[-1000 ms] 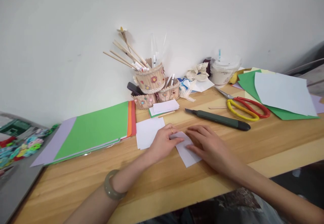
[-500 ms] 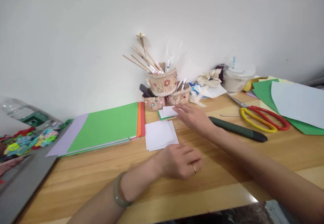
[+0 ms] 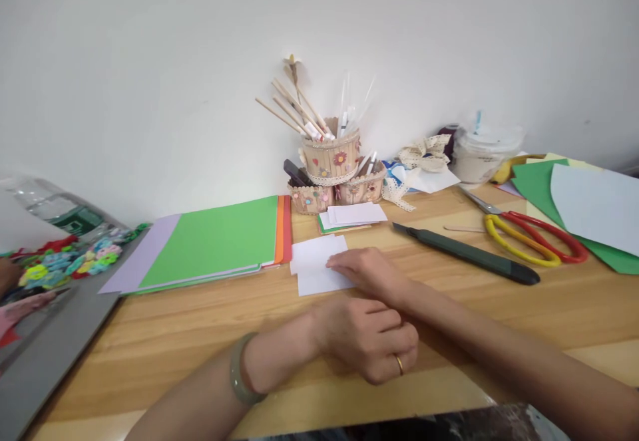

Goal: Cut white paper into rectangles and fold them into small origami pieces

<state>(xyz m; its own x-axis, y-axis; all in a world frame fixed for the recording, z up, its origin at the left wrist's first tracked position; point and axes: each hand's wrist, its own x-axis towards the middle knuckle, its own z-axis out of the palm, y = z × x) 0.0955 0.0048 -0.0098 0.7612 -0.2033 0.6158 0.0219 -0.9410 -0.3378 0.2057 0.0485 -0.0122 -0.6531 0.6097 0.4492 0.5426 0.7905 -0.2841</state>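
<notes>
Though cluttered, table (image 3: 170, 324) by wall (image 3: 150, 82).

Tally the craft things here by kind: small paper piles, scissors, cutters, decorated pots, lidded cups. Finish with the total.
Small paper piles: 2
Scissors: 1
Cutters: 1
Decorated pots: 3
Lidded cups: 1
Total: 8

At the left wrist the person wears a thick, smooth bangle (image 3: 243, 369) of grey-green colour, rounded in its shape, and on one finger of the left hand (image 3: 367, 338) a narrow ring (image 3: 399, 364) of golden colour, while both forearms (image 3: 479, 326) are bare.
</notes>
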